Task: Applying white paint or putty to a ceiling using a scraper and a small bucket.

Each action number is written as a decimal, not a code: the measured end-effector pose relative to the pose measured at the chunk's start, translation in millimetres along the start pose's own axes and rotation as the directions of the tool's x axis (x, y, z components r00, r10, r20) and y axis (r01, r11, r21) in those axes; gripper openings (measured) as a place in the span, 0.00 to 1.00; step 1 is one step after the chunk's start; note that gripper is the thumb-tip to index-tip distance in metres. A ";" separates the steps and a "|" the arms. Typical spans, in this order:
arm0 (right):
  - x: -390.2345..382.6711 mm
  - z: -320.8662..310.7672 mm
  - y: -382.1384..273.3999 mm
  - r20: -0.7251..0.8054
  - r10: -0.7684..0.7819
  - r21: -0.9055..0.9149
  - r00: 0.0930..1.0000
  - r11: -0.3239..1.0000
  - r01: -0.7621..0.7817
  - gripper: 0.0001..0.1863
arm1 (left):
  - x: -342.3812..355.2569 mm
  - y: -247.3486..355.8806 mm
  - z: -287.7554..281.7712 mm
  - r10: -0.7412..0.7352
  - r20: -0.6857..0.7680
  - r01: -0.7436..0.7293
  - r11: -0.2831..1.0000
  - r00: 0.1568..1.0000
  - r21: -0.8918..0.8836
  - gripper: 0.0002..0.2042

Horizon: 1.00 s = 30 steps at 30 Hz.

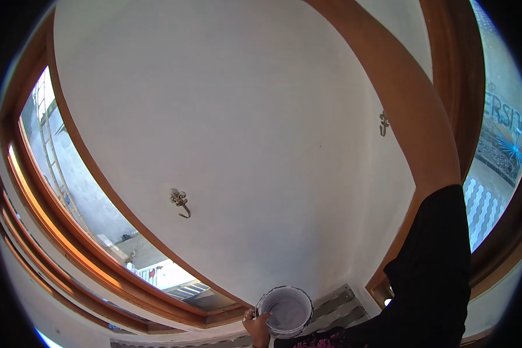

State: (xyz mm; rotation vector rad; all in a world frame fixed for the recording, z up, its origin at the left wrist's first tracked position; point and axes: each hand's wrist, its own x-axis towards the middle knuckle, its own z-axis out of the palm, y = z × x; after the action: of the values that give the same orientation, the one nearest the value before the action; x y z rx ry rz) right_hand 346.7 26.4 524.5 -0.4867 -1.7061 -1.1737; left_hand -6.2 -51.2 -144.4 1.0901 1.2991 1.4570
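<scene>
My left hand point(258, 325) grips the near-left rim of a round grey paint bucket point(287, 307) at the bottom centre, with its thumb over the edge and pale residue inside. My right arm, in a black sleeve, stretches up along the right side of the white wall point(243, 116) and out past the top edge, so that hand is out of view.
One brass wall hook point(180, 202) is mid-left on the wall; another point(383, 123) is partly behind my arm. Wooden-framed windows point(84, 197) line the left, showing a bamboo ladder outside. Another wooden-framed window point(484, 214) is at right. A patterned floor point(348, 301) shows below.
</scene>
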 end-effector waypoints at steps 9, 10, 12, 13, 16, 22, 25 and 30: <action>-165.9 15.2 -72.4 0.123 0.068 -0.090 0.990 0.994 -0.057 0.15 | 1.9 -11.8 -6.3 0.242 -0.058 -0.215 0.931 0.969 0.294 0.12; -183.0 11.5 -88.1 0.155 0.107 -0.075 0.982 0.992 -0.097 0.15 | 3.0 -2.7 -3.6 0.105 -0.044 -0.093 0.970 0.993 0.226 0.11; -213.7 10.4 -117.5 0.184 0.143 -0.045 0.972 0.990 -0.137 0.14 | 2.2 1.7 -2.2 -0.034 -0.038 0.039 0.986 0.999 0.160 0.15; -228.5 7.4 -129.2 0.231 0.188 -0.029 0.955 0.982 -0.186 0.14 | 6.0 -3.1 1.5 0.002 -0.010 -0.001 0.995 1.000 0.104 0.15; -240.2 -8.7 -140.3 0.338 0.229 -0.006 0.913 0.971 -0.241 0.13 | 0.4 20.3 19.8 0.033 0.027 -0.036 0.994 0.999 0.103 0.15; -141.4 -21.2 -84.0 0.156 -0.068 0.011 0.986 0.998 0.067 0.12 | -4.3 15.9 23.7 0.017 0.015 -0.019 0.993 1.000 0.118 0.14; -60.7 -6.3 -63.3 -0.024 -0.194 -0.094 0.981 0.977 0.191 0.15 | -6.5 15.2 23.5 0.030 0.030 -0.033 0.991 0.999 0.128 0.14; -30.8 8.4 -37.0 0.175 -0.134 -0.169 0.975 0.972 0.164 0.11 | -8.3 23.6 24.4 -0.013 0.015 0.011 0.996 1.000 0.084 0.13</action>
State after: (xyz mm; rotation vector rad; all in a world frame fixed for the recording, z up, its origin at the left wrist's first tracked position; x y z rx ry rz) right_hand 328.7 22.6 479.2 -0.5871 -1.8074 -1.4426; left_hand 18.1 -55.4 -119.6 1.1439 1.3641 1.3936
